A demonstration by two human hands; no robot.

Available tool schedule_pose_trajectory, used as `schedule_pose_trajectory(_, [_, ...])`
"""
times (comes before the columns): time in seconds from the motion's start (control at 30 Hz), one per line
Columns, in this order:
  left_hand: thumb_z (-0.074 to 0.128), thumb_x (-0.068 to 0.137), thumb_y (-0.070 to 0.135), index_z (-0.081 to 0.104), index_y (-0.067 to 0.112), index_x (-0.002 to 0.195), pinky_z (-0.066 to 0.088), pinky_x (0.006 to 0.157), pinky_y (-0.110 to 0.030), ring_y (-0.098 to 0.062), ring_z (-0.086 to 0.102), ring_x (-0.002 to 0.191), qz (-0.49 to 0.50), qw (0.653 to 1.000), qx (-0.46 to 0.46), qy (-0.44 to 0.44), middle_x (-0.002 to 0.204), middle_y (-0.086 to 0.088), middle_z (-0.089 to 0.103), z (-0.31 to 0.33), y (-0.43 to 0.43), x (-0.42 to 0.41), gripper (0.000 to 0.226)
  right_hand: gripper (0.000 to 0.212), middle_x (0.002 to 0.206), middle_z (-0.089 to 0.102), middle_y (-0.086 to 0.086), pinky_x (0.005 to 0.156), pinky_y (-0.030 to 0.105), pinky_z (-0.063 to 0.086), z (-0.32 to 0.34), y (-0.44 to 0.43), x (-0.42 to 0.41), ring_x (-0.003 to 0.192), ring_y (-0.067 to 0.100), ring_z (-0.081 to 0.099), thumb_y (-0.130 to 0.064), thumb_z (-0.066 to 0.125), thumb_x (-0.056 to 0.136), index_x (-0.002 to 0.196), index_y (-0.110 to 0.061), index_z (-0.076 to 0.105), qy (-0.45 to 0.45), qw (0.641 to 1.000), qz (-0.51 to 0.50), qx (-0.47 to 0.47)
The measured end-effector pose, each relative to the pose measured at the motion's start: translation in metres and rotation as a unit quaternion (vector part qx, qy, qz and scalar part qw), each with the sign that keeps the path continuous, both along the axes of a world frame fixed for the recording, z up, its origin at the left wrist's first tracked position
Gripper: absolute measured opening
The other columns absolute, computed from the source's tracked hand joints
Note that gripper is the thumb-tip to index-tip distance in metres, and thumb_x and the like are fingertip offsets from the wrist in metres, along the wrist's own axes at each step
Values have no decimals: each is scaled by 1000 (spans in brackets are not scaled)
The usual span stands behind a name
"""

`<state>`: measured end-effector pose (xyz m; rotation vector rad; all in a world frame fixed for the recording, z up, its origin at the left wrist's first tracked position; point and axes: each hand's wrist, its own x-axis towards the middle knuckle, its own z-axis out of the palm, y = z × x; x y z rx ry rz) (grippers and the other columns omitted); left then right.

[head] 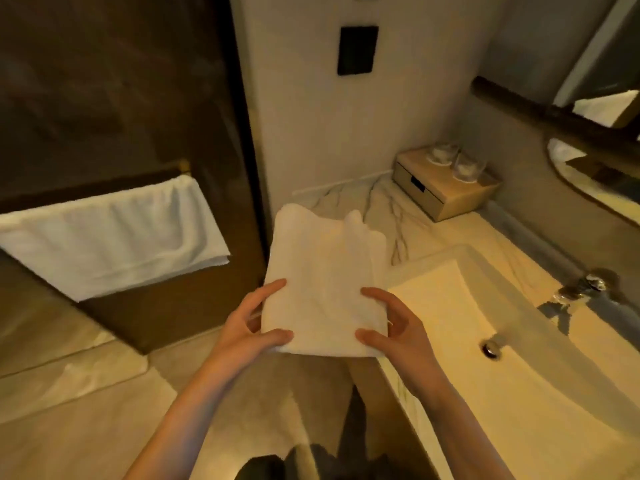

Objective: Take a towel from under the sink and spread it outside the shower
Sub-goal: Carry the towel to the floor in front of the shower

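Drawer box (450,192) on seemingly marble countertop (377,216)

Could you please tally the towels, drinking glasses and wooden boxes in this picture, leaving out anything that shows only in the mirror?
Towels: 2, the folded towel and the hanging towel
Glasses: 2, the back glass and the front glass
Wooden boxes: 1, the wooden box
Total: 5

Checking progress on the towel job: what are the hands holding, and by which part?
A folded white towel, by its near edge: left hand grips the left corner, right hand the right corner.
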<state>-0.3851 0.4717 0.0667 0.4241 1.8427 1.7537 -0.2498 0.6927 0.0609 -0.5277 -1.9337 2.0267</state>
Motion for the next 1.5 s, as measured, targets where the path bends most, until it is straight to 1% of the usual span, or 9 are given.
schedule_pose_trajectory(0.13, [87,64,20,57,51,124,57,82,-32,-13,52,118,86,996,-25,-7,129,19,49,1,-19,45,74,57,119,69,-9,89,35,57,-5,-1,2,112,14,65,13,73,76,121,-21,65,0,996,89,-27])
schedule_pose_trajectory(0.33, [84,69,14,58,53,122,56,68,-18,-10,48,116,184,982,-48,-6,127,27,46,5,-57,117,72,57,115,70,-15,79,24,56,-8,-28,36,107,6,65,13,72,76,121,-22,64,8,984,173,-38])
schedule_pose_trajectory(0.47, [84,64,19,57,53,123,56,84,-32,-10,48,119,206,977,-60,16,128,28,46,9,-84,174,74,58,117,67,-17,81,28,57,-10,-52,79,109,10,64,8,75,77,122,-26,64,16,978,204,-39])
schedule_pose_trajectory(0.6, [82,69,10,57,55,122,55,91,-42,-15,48,121,219,974,-59,21,134,24,43,5,-118,247,73,57,122,64,-14,85,42,58,-17,-85,146,114,17,63,3,76,79,125,-27,62,26,971,230,-50])
schedule_pose_trajectory(0.83, [79,61,15,58,53,123,56,71,-20,5,63,96,221,974,-42,13,125,28,53,-7,-189,402,76,57,122,63,-10,82,35,58,-30,-151,291,113,19,63,5,75,78,126,-22,62,22,962,258,-83])
schedule_pose_trajectory(1.03, [78,58,18,57,51,125,57,73,-23,-5,67,97,254,966,-37,12,117,31,60,-3,-215,514,78,58,120,64,-12,81,35,59,-24,-175,387,111,16,64,-1,79,75,125,-25,63,22,959,277,-55])
schedule_pose_trajectory(1.2, [77,60,18,58,49,125,53,72,-24,-20,67,95,296,954,-40,35,126,25,58,-3,-215,601,74,58,120,65,-2,84,44,58,-18,-177,451,109,25,64,-2,80,72,123,-25,65,29,950,307,-42])
schedule_pose_trajectory(1.33, [77,60,18,59,48,124,51,66,-19,-21,67,90,336,941,-24,44,129,15,59,-14,-198,683,73,56,117,68,-5,83,37,58,-16,-162,512,107,23,66,10,75,76,120,-24,66,33,934,353,-38])
schedule_pose_trajectory(1.5, [75,63,10,58,43,128,44,68,-23,-12,56,79,362,932,1,24,120,12,64,-19,-170,784,74,59,114,68,-4,73,26,56,-11,-137,595,100,16,66,6,76,74,119,-31,67,10,919,394,-12])
